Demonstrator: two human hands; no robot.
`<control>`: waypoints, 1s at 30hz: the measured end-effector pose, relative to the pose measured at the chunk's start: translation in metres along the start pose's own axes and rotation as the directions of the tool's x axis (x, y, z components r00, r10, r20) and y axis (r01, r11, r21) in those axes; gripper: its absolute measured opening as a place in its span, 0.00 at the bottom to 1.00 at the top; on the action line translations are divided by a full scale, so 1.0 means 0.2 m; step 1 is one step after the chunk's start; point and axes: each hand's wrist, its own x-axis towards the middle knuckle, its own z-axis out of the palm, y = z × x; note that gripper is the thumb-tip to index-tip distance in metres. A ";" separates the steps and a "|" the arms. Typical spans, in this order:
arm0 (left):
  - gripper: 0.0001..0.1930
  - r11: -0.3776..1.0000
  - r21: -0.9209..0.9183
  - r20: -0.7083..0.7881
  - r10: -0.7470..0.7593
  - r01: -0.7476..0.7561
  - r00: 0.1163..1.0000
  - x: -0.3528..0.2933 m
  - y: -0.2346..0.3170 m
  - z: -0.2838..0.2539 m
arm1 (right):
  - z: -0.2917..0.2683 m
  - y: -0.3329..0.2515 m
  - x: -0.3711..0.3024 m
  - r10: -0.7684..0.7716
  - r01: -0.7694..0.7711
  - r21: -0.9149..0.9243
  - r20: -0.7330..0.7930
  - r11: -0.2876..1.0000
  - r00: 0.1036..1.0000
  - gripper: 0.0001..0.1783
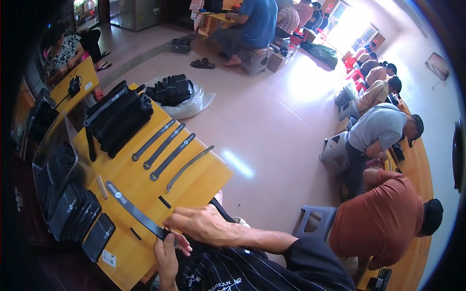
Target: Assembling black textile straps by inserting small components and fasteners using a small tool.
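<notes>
A long dark grey strap with a light printed mark slants over the yellow wooden table toward me. My left hand pinches its near end, thumb on top and fingers beneath. My right hand is closed at the same end, its fingertips at the strap's edge and partly hidden. Beyond the hands, several similar straps lie side by side on the tabletop. Two short black strips rest on the wood, one on each side of the held strap.
A thick pile of black straps covers the table's far end. Flat black pieces are stacked at the left, beside a clear plastic sheet. A bagged black bundle sits on the floor. People work on stools along a right-hand bench.
</notes>
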 end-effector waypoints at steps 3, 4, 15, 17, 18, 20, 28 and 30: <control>0.20 0.977 0.058 0.110 -0.209 0.203 0.972 -0.07 -0.03 0.00 | -0.08 0.01 0.08 0.162 -0.164 -0.043 -0.054 0.985 0.985 0.10; 0.20 0.978 0.060 0.116 -0.208 0.202 0.971 -0.08 -0.04 0.00 | -0.10 0.03 0.10 0.181 -0.178 0.036 -0.089 0.983 0.980 0.09; 0.18 0.977 -0.211 -0.123 -0.046 0.019 0.991 -0.08 -0.01 -0.02 | -0.78 -0.32 0.03 -0.257 0.249 0.239 0.003 0.938 0.966 0.14; 0.19 0.967 -0.256 -0.076 -0.026 0.006 0.997 -0.04 0.00 0.00 | -0.76 -0.40 0.02 -0.301 0.293 0.382 -0.040 0.876 0.953 0.13; 0.19 0.971 -0.238 -0.065 0.013 -0.028 0.998 -0.04 -0.02 0.00 | -0.73 -0.43 0.01 -0.336 0.341 0.449 -0.094 0.826 0.937 0.13; 0.19 0.977 -0.215 -0.071 -0.002 -0.014 0.997 -0.05 -0.02 -0.02 | -0.69 -0.46 0.00 -0.393 0.437 0.541 -0.203 0.719 0.897 0.12; 0.21 0.989 -0.148 -0.073 0.012 -0.023 0.997 -0.09 -0.04 -0.05 | -0.67 -0.40 0.04 -0.479 0.454 0.670 -0.165 0.587 0.862 0.11; 0.21 0.987 -0.157 -0.062 0.008 -0.018 0.998 -0.09 -0.04 -0.06 | -0.71 -0.39 0.05 -0.475 0.379 0.676 -0.049 0.632 0.878 0.09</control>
